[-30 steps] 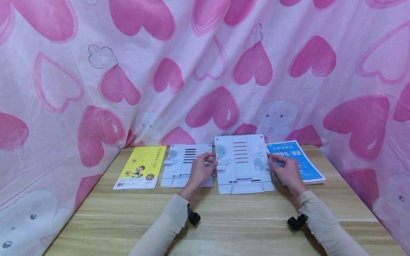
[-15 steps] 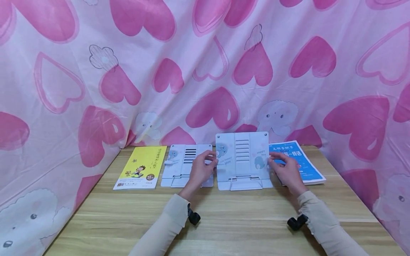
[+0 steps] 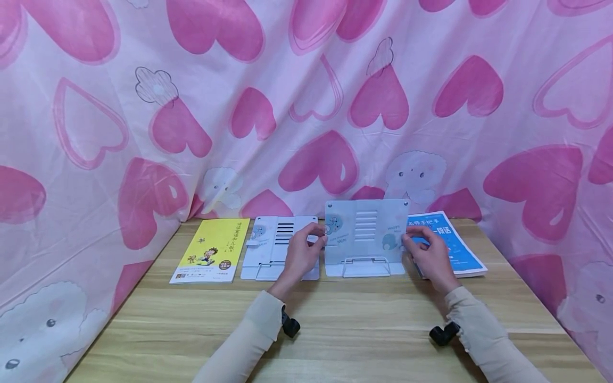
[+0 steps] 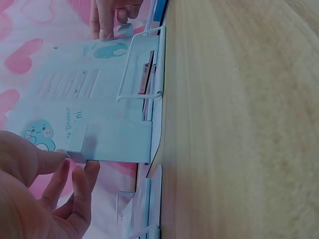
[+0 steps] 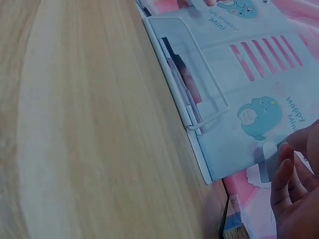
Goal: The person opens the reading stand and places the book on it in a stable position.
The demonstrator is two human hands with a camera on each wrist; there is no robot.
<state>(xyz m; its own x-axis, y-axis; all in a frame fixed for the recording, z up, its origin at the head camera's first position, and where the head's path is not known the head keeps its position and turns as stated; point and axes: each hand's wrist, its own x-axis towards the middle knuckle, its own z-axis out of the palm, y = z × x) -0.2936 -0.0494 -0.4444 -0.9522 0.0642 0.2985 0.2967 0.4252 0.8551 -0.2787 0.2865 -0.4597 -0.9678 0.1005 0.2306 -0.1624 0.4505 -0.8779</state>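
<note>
A pale blue book stand (image 3: 347, 252) with dinosaur prints, a column of slots and a wire page holder (image 4: 119, 94) at its foot rises steeply from the table. My left hand (image 3: 301, 254) pinches its left edge, the thumb beside a small white side clip (image 4: 77, 144) in the left wrist view. On the opposite edge my right hand (image 3: 431, 256) grips with thumb and fingers, near a matching clip (image 5: 269, 157) in the right wrist view. Pink cloth shows through the slots. The back of the stand is hidden in the head view.
Left of it, a second similar stand (image 3: 265, 255) lies low on the wooden table (image 3: 364, 330), partly behind my left hand. Farther left is a yellow book (image 3: 201, 239). A blue book (image 3: 462, 255) lies behind my right hand. Pink heart-patterned cloth (image 3: 306, 106) hangs behind.
The held stand has tipped up more steeply, and its lower edge has moved away from me. It has also shifted slightly right. Both hands keep nearly the same place at its sides.
</note>
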